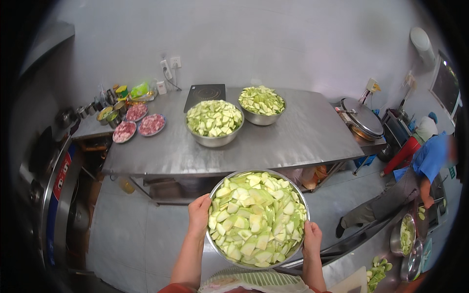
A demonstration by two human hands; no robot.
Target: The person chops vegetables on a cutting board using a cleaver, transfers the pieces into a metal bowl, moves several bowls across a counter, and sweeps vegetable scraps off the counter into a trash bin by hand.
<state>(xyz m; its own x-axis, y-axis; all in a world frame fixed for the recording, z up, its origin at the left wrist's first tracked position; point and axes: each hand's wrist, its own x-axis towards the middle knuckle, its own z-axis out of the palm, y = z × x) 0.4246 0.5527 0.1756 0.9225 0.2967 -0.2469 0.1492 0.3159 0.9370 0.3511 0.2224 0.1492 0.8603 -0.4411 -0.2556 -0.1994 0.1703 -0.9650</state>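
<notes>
Between my hands is a large metal bowl heaped with pale green sliced vegetable pieces. My left hand grips its left rim, thumb on top. On the opposite rim, lower down, my right hand has hold of it. The bowl is in front of my body, over the floor and just short of the steel table. Two similar metal bowls, a nearer one and a farther one, stand on that table, both piled with the same cut pieces.
Plates of raw meat sit at the table's left, near jars and containers. An induction cooktop lies by the wall. A round lidded electric pan stands right. A person in blue works at a right-hand counter holding another bowl.
</notes>
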